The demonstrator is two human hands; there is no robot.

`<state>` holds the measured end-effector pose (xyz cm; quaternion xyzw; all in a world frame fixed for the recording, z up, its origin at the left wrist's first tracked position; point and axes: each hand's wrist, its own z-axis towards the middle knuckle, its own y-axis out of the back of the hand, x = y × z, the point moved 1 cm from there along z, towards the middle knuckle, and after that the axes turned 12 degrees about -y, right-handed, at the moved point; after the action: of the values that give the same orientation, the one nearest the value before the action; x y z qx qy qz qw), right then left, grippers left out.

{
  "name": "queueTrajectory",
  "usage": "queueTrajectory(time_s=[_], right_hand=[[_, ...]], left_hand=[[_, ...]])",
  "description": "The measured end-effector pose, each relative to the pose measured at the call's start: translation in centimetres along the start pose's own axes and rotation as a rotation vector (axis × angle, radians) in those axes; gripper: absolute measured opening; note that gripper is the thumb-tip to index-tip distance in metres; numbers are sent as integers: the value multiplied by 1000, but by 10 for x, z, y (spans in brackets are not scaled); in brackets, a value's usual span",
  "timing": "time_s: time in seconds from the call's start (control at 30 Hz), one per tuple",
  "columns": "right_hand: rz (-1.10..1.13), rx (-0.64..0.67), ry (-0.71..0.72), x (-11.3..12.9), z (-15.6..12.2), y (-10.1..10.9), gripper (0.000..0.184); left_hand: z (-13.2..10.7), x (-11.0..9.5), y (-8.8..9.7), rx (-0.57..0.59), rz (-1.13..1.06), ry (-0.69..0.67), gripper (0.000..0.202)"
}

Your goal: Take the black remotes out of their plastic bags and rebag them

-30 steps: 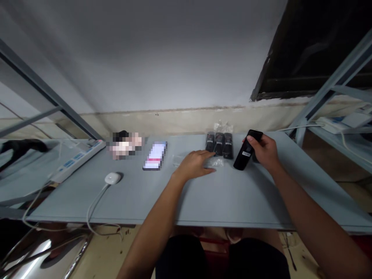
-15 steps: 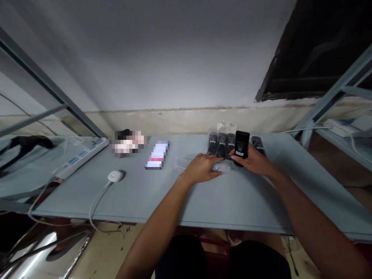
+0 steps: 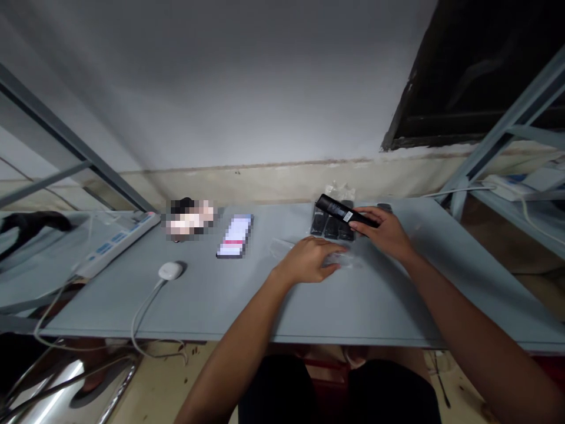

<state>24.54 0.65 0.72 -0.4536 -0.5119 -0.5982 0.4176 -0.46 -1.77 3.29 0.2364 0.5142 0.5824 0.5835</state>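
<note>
Your right hand (image 3: 385,237) grips one black remote (image 3: 343,213), tilted, over three bagged remotes (image 3: 330,228). Your left hand (image 3: 309,263) lies on one clear bag (image 3: 342,259); can't tell if gripping.

A plain workroom: grey metal bench (image 3: 247,306), steel shelving frames (image 3: 503,135), power strip (image 3: 117,238), bare wall.

Bench surroundings, head view

Grey table (image 3: 212,300) against a pale wall (image 3: 229,88). A phone (image 3: 235,237), screen lit, lies flat at centre-left. Near it to the left sits a white puck (image 3: 170,271), its cable (image 3: 142,311) running off the front edge. A white power strip (image 3: 117,238) lies at the far left, under a slanted metal frame (image 3: 66,138). A dark window opening (image 3: 477,65) is at upper right, with a second power strip (image 3: 507,187) on the right shelf.
</note>
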Motion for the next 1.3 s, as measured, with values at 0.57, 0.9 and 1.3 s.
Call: queueTrajectory(time_s=[0.57,0.9,1.3], right_hand=[[123,356,-164,6,-8,0,53],[-101,200,-142,-6,6,7,48],[16,134,-43,-7,15,33,42]], left_hand=[[27,26,13,-73,418,-106,39],[1,36,19,-136,414,0,36],[-15,58,31,-160,362,157,38]])
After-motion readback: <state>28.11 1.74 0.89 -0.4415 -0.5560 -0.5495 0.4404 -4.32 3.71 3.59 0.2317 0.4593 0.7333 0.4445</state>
